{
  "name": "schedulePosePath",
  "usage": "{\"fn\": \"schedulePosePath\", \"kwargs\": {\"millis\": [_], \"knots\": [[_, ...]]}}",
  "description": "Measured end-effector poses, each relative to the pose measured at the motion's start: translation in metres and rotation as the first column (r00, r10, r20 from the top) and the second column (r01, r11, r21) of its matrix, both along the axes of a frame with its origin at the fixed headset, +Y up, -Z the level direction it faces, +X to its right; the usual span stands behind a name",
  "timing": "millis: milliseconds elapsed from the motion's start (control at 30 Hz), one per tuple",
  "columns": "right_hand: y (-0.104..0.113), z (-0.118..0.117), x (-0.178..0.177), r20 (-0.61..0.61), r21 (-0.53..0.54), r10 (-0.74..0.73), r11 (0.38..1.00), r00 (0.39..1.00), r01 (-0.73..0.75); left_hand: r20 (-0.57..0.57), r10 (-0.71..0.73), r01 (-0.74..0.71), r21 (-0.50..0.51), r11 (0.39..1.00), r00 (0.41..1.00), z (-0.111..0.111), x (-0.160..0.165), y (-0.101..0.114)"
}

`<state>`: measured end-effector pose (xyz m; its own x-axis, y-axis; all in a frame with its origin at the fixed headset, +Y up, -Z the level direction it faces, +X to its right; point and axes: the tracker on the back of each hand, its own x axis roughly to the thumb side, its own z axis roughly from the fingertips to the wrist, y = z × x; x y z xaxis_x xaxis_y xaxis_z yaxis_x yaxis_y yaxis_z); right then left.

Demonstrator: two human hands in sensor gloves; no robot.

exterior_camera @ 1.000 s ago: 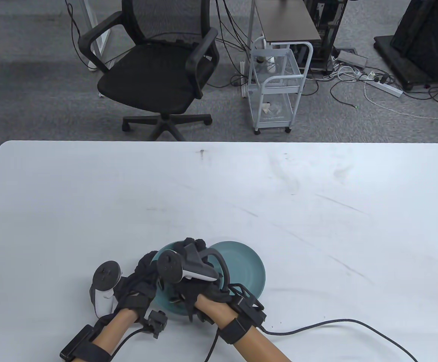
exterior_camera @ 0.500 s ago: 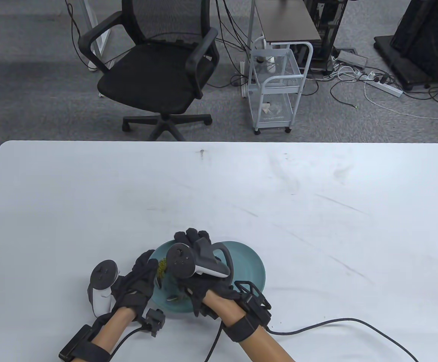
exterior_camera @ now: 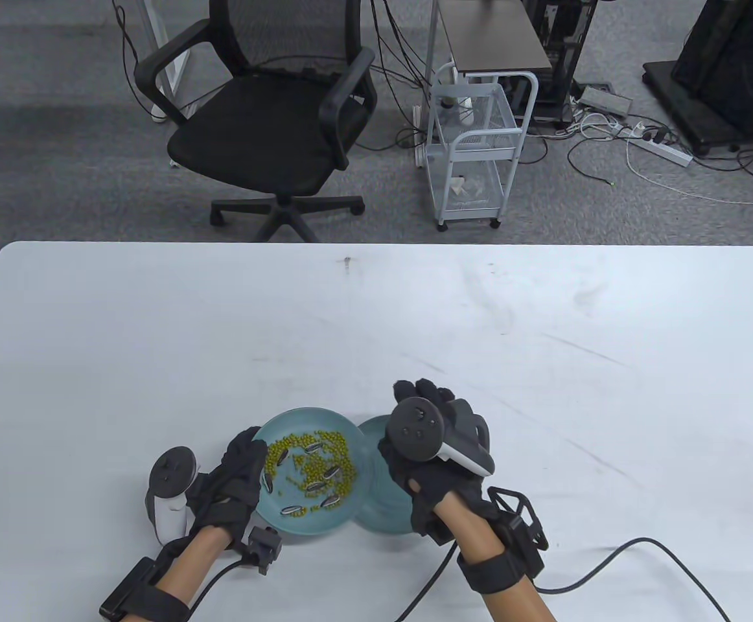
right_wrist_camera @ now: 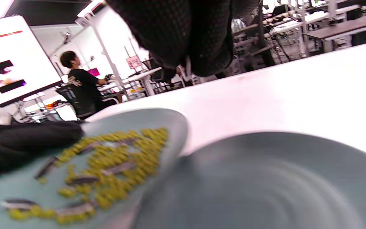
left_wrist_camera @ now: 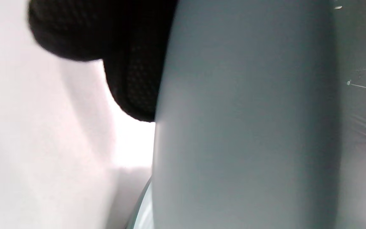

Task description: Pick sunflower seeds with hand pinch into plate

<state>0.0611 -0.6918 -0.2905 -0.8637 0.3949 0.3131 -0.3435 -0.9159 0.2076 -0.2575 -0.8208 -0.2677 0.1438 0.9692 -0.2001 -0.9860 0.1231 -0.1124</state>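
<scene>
My left hand (exterior_camera: pixel 237 476) grips the rim of the tilted plate (exterior_camera: pixel 286 424) of seeds (exterior_camera: pixel 315 468), overlapping the second plate (exterior_camera: pixel 376 505). My right hand (exterior_camera: pixel 438 453) hovers there, fingers curled, perhaps pinching something. White table (exterior_camera: pixel 545 363) lies open beyond.

Setting: office-type lab or test workspace.
Evidence, table view: a white table (exterior_camera: pixel 545 337) is set on grey carpet (exterior_camera: pixel 59 162). A black mesh swivel chair (exterior_camera: pixel 273 110) on castors is parked behind it. A white wire trolley (exterior_camera: pixel 477 155) is placed beside a dark-topped desk (exterior_camera: pixel 490 32). Loose cables (exterior_camera: pixel 610 155) and a power strip (exterior_camera: pixel 665 150) are spread over the floor; black equipment (exterior_camera: pixel 733 65) is stood at the far right.
Evidence, right wrist view: ceiling strip lights (right_wrist_camera: pixel 2 7), a large lit screen (right_wrist_camera: pixel 10 60), further rows of white desks (right_wrist_camera: pixel 338 25), and a seated person (right_wrist_camera: pixel 81 86) at another station are seen.
</scene>
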Motion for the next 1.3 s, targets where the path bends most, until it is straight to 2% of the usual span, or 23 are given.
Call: {"fn": "schedulePosePath", "kwargs": {"millis": [100, 233, 300, 1300], "knots": [[-0.031, 0.004, 0.025, 0.054, -0.029, -0.004, 1.0, 0.999, 0.005, -0.004, 0.008, -0.008, -0.003, 1.0, 1.0, 0.0, -0.002, 0.0], [-0.057, 0.0, 0.036, 0.066, -0.122, 0.038, 0.992, 0.997, -0.03, -0.007, 0.016, -0.016, -0.008, 1.0, 1.0, -0.001, -0.003, 0.001], [-0.062, -0.002, 0.035, 0.061, -0.138, 0.037, 0.99, 0.997, -0.028, -0.016, 0.022, -0.022, -0.005, 1.0, 1.0, 0.0, -0.002, 0.001], [-0.068, -0.001, 0.034, 0.081, -0.138, 0.048, 0.99, 0.996, -0.037, -0.008, 0.052, -0.052, -0.002, 0.999, 0.999, 0.0, -0.003, 0.002]]}}
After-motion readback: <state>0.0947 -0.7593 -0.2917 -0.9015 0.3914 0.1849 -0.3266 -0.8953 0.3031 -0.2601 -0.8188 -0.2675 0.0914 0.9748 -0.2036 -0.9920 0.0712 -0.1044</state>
